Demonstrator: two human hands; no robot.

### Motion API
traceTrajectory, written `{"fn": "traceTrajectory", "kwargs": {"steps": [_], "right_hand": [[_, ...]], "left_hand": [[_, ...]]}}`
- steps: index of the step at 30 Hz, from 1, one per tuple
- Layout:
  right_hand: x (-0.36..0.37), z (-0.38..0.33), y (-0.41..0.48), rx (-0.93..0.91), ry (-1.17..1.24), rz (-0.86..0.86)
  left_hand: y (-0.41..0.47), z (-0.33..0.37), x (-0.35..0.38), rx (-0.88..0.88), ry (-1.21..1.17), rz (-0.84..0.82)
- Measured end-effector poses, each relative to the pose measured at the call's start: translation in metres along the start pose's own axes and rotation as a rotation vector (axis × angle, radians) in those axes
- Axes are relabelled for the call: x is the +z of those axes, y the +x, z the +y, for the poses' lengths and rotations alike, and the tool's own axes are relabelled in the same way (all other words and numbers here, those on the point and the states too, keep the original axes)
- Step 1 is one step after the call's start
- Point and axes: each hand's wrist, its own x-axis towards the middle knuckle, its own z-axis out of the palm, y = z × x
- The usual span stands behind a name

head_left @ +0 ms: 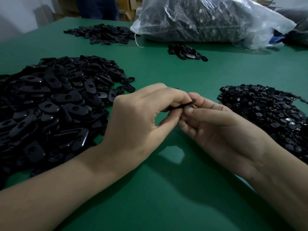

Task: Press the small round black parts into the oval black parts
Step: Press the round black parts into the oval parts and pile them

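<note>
In left hand [141,117], oval part [181,105] pinched.

The light is dim and cool and falls softly from above, so broad, blurred shadows pool on the green table [166,72] at 6 o'clock. Glare streaks the clear plastic bag [208,17] at 1 o'clock. The wide lens bows the edges, and the small round black parts [266,110] at 3 o'clock look smeared.
</note>
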Motion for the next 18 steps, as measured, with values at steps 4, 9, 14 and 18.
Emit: {"fn": "traceTrajectory", "kwargs": {"steps": [4,9,14,18], "right_hand": [[-0.001,-0.003,-0.001,0.005,-0.025,0.009],[-0.004,-0.005,-0.003,-0.124,-0.260,0.036],[-0.004,-0.008,-0.003,-0.282,-0.626,0.149],[-0.008,-0.007,0.000,-0.286,-0.681,0.229]], "left_hand": [[-0.001,0.000,0.002,-0.015,-0.002,-0.005],[0.003,-0.001,0.005,-0.172,-0.113,-0.036],[0.004,-0.008,0.006,-0.446,-0.261,-0.109],[0.006,-0.010,0.006,-0.497,-0.271,-0.197]]}}
